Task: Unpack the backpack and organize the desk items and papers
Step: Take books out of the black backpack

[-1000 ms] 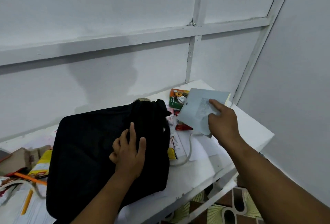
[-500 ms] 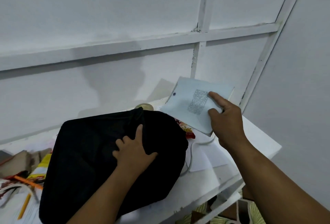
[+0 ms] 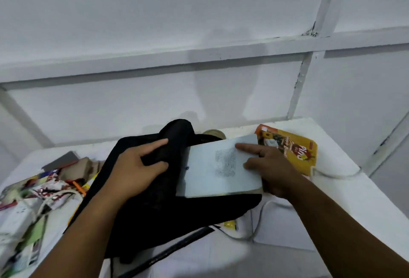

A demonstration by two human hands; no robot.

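Note:
A black backpack [image 3: 155, 206] lies on the white desk [image 3: 332, 200]. My left hand [image 3: 137, 167] grips a fold of its fabric near the top, thumb and fingers pinched round the cloth. My right hand [image 3: 272, 169] holds a pale blue stack of paper [image 3: 212, 169] with a block of printed text, thumb on top and fingers beneath. The stack hovers over the backpack's right part, tilted towards me.
A yellow-orange snack packet [image 3: 290, 147] lies right of the paper. A white cable [image 3: 259, 220] runs across the desk's right side. A pile of papers, wrappers and pencils [image 3: 44, 187] crowds the left. A round tan lid [image 3: 213, 133] sits behind the backpack. The wall stands close behind.
My right hand has brought the paper stack left and down over the backpack. My left hand went from resting on the backpack to gripping its fabric. The view shifted rightward along the desk.

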